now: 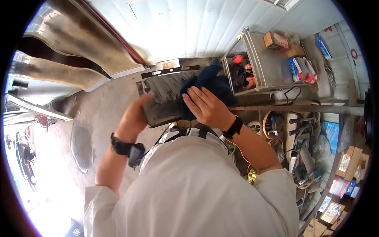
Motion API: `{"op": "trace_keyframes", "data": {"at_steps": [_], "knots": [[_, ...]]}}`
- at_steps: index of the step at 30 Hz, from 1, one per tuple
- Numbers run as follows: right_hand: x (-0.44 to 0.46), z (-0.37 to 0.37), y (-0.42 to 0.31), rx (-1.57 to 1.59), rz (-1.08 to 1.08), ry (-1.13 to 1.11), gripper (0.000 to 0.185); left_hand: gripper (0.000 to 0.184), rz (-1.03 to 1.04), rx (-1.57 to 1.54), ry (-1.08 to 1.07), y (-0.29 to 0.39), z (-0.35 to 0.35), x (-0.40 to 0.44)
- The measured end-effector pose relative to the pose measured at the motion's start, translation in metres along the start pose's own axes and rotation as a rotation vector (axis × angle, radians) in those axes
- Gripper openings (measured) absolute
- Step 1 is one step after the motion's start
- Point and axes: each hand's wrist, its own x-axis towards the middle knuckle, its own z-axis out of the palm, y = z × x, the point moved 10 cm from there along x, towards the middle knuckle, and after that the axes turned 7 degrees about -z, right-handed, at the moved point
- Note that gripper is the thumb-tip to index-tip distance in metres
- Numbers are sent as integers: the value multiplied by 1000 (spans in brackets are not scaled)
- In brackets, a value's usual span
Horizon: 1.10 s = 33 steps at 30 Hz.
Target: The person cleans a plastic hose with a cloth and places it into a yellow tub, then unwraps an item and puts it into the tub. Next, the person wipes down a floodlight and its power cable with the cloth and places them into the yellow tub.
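A dusty dark grey, flat rectangular case [162, 112] with a ribbed top is in front of my body. Along its far edge runs a black bar [170, 71] with pale oval spots. My right hand [204, 104] presses on a bunched dark blue cloth [215, 81], its fingers bent over the fabric. The cloth covers the right part of the case. At the case's left edge is my left hand [135, 115], blurred, with one digit reaching over the corner; its other fingers are hidden, so its grip cannot be made out.
To the right stands a metal shelf cart [272, 59] with small boxes on top and red items inside. Below a metal beam [296, 108] lie power tools and cables. Cardboard boxes [332, 212] fill the lower right. Large curved panels [75, 39] lean at upper left.
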Motion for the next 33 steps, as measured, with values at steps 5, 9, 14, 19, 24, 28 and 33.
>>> {"op": "trace_keyframes", "data": {"at_steps": [5,9,14,19,24,28,33], "knots": [[-18,-1,6,24,24,-20,37,35,-5,37,131,-15,12,8],[-22,-10,18,118,50,-46,41,35,62,73,81,-11,27,9],[-51,-24,67,661,500,317,30,40,184,200,116,6,35,5],[-27,6,97,1238,1005,489,41,44,222,286,117,12,44,-1],[48,13,22,683,347,-111,57,46,286,336,80,16,40,-2],[16,15,13,1034,360,-109,49,47,271,332,79,18,36,-11],[-125,27,83,1101,1303,81,37,46,287,341,164,30,15,-23]]}}
